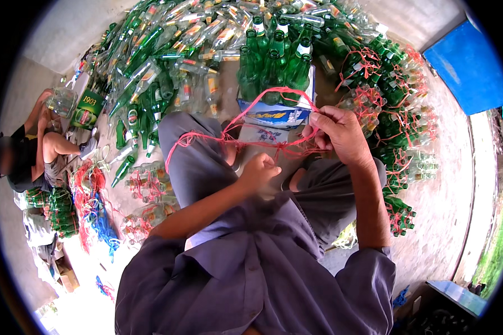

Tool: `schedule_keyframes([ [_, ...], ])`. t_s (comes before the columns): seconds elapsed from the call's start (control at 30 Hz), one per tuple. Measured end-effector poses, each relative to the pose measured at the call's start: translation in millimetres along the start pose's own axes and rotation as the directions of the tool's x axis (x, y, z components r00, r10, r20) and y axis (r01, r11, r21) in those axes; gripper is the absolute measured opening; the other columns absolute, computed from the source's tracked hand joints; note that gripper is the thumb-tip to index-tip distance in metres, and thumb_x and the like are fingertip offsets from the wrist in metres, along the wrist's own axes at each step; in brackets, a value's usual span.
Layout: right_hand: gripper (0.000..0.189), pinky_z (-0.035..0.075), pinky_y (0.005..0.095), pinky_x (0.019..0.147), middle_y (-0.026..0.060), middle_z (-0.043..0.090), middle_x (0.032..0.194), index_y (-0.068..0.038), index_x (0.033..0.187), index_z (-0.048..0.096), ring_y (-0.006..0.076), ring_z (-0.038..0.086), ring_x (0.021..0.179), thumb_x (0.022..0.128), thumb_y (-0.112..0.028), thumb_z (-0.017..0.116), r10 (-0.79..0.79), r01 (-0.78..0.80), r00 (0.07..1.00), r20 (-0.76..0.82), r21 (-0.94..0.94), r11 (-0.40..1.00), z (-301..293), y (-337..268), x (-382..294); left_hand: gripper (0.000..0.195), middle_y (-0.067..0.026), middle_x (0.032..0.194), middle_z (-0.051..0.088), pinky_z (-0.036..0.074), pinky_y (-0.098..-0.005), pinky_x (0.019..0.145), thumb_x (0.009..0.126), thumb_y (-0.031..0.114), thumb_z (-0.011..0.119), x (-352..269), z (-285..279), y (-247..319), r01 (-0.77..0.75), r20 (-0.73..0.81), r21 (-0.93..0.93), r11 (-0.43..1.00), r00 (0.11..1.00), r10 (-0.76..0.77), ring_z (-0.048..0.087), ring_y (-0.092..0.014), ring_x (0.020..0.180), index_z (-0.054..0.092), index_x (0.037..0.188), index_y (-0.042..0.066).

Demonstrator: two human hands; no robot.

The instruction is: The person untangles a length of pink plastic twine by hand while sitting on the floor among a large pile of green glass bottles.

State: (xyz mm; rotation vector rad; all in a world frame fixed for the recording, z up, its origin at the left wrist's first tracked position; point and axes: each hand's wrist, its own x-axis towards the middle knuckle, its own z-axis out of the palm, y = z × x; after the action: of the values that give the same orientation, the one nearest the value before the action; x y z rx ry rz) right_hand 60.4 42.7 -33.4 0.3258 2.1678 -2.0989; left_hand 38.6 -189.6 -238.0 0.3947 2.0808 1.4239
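Observation:
My right hand [337, 132] pinches a loop of knotted red plastic twine [255, 142] between thumb and fingers. The frayed loop stretches left, its far end hanging over my left knee. Just below the twine is my left hand [260, 171], its fingers curled and thumb pointing right. Nothing shows in it, though its palm side is hidden. Beyond the loop, a cluster of upright green glass bottles [273, 67] stands on a blue and white printed cardboard box [272, 115] between my feet.
A heap of loose glass bottles [209, 33] fills the far side. Bundles of bottles tied with red twine [396, 138] line the right. At left, another person [37, 155] sits holding clear bottles [63, 101]. Near them lie red and blue twine [94, 205] and a loose green bottle [123, 171].

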Motion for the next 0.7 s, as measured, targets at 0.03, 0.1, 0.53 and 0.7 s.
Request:
schedule_keyframes([
  [0.03,0.023,0.037,0.0201,0.045,0.0083,0.069,0.080,-0.001,0.088,0.063,0.0049,0.051,0.052,0.098,-0.022,0.058,-0.007,0.007,1.000,0.000,-0.005,1.000,-1,1,2,0.035,-0.0123,0.089,0.068,0.051,-0.0338,0.074,0.079,0.030,0.075,4,3,-11,0.000,-0.019,0.026,1.000,1.000,0.000,0.066,-0.021,0.084,0.063,0.092,0.001],
  [0.1,0.024,0.038,0.0200,0.045,0.0082,0.069,0.080,-0.001,0.089,0.063,0.0049,0.051,0.052,0.098,-0.022,0.059,-0.016,0.016,1.000,-0.001,-0.003,1.000,-2,2,3,0.024,-0.0099,0.082,0.068,0.050,-0.0286,0.070,0.081,0.019,0.072,20,9,-28,0.072,-0.052,0.058,0.996,0.996,-0.069,0.065,-0.015,0.079,0.064,0.091,-0.001],
  [0.53,0.023,0.036,0.0199,0.045,0.0066,0.069,0.078,0.000,0.088,0.064,0.0048,0.050,0.051,0.097,-0.020,0.058,-0.028,0.033,0.997,-0.065,0.072,0.997,-12,23,11,0.018,-0.0077,0.076,0.068,0.052,-0.0301,0.064,0.086,0.021,0.070,37,18,-35,0.334,0.355,-0.504,0.796,0.921,-0.162,0.070,-0.018,0.074,0.067,0.091,0.004],
  [0.7,0.023,0.038,0.0202,0.046,0.0046,0.067,0.072,0.000,0.081,0.065,0.0050,0.051,0.051,0.095,-0.016,0.059,-0.038,0.023,0.988,-0.148,-0.100,0.995,-19,46,15,0.020,-0.0102,0.090,0.069,0.055,-0.0341,0.060,0.091,0.020,0.065,16,-31,46,0.484,0.445,-0.424,0.766,0.848,-0.289,0.072,-0.027,0.083,0.061,0.103,0.004],
])
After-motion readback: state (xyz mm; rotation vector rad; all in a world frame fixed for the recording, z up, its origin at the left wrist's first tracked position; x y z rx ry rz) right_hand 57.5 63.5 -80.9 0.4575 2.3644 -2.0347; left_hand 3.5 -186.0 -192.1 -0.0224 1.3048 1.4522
